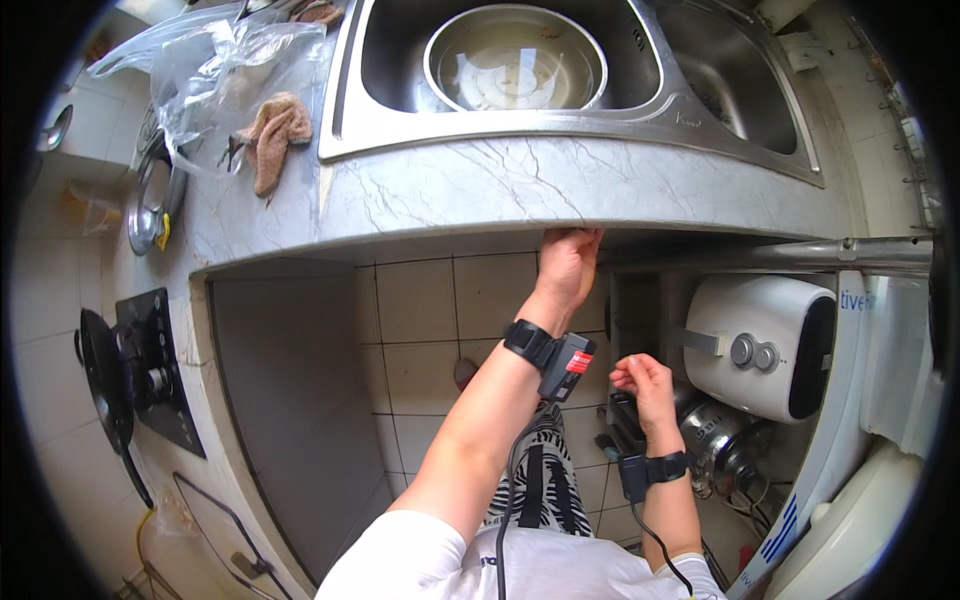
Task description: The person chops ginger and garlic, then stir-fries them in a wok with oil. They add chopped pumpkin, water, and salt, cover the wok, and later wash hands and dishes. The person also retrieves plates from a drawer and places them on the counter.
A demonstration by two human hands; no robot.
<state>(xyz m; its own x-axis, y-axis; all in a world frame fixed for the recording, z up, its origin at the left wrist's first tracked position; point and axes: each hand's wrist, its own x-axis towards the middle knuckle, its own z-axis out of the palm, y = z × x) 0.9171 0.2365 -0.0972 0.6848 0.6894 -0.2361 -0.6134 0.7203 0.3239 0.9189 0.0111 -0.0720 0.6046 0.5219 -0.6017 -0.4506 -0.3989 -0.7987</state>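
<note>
My left hand (568, 262) reaches to the front edge of the marbled countertop (480, 184); its fingertips are hidden under the edge, so what they touch cannot be seen. My right hand (643, 379) hangs lower and to the right, fingers curled loosely with no object seen in them, near the white appliance with two knobs (742, 330). Beyond the counter edge, a round metal basin (517, 60) holding water sits in the stainless steel sink (630, 56). A brown cloth (276, 135) lies on the counter to the left, beside a clear plastic bag (202, 75).
A black wok (101, 375) is by the gas hob (154, 367) at the far left. A metal pot (716, 435) stands below the white appliance. A metal bar (885, 255) crosses at the right, and a second sink bowl (739, 82) lies at the upper right.
</note>
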